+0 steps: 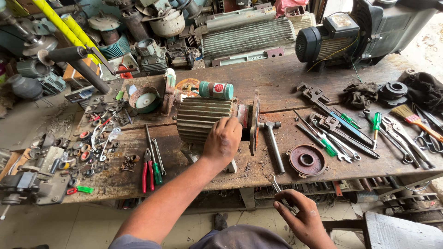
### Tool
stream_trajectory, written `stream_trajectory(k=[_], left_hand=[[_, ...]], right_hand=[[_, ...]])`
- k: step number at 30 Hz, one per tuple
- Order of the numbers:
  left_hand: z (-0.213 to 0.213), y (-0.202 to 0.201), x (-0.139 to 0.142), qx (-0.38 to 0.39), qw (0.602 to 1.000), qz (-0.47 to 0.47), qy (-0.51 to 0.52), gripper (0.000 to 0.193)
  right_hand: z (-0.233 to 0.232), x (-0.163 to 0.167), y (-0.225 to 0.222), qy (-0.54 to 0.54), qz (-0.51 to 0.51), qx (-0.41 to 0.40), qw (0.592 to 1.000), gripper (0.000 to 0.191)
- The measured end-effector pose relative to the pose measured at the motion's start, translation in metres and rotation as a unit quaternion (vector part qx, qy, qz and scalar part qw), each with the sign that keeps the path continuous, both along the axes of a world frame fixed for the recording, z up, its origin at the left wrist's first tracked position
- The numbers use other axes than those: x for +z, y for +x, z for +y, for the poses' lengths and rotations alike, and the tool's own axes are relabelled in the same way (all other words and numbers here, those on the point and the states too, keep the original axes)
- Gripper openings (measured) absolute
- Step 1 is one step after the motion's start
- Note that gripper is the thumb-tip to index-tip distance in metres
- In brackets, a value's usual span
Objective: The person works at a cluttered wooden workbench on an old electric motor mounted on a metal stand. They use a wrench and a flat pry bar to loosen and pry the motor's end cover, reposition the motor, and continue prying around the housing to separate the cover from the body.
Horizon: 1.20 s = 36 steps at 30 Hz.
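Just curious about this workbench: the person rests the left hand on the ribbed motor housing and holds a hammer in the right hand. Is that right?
Not quite. The head view shows the right hand holding a spanner, not a hammer. The hammer lies untouched on the wooden bench, beside the ribbed motor housing. The left hand does rest on that housing.

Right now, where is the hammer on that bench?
In the head view, the hammer lies right of centre on the wooden bench, between the ribbed motor housing and the round rusty end cover.
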<state>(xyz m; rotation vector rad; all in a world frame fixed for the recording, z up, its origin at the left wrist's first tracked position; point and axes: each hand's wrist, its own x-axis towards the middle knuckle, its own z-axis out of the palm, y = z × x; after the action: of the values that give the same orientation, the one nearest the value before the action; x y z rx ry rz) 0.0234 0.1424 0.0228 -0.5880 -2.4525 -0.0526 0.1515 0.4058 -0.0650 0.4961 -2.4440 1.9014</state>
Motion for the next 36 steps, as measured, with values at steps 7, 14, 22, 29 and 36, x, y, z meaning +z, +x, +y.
stream_trajectory(k=[7,14,22,29,36], left_hand=[[-0.002,-0.001,-0.006,-0.035,0.995,0.042,0.084,0.009],[-0.005,-0.004,-0.005,-0.031,0.999,0.004,0.043,0.021],[-0.002,0.003,0.006,-0.055,0.993,0.093,0.043,0.01],[-0.008,-0.006,-0.008,-0.055,0.997,0.048,0.032,0.018],[-0.008,-0.003,-0.008,-0.05,0.996,0.069,0.028,0.015]], right_hand=[[-0.003,0.004,0.0,-0.001,-0.011,-0.001,1.0,0.022],[-0.005,0.005,0.002,0.009,-0.013,-0.006,1.0,0.021],[-0.001,-0.003,0.003,0.022,0.019,-0.028,0.999,0.025],[-0.004,-0.005,0.004,-0.001,-0.021,-0.025,0.999,0.025],[-0.004,0.001,0.001,0.05,-0.005,-0.03,0.998,0.024]])
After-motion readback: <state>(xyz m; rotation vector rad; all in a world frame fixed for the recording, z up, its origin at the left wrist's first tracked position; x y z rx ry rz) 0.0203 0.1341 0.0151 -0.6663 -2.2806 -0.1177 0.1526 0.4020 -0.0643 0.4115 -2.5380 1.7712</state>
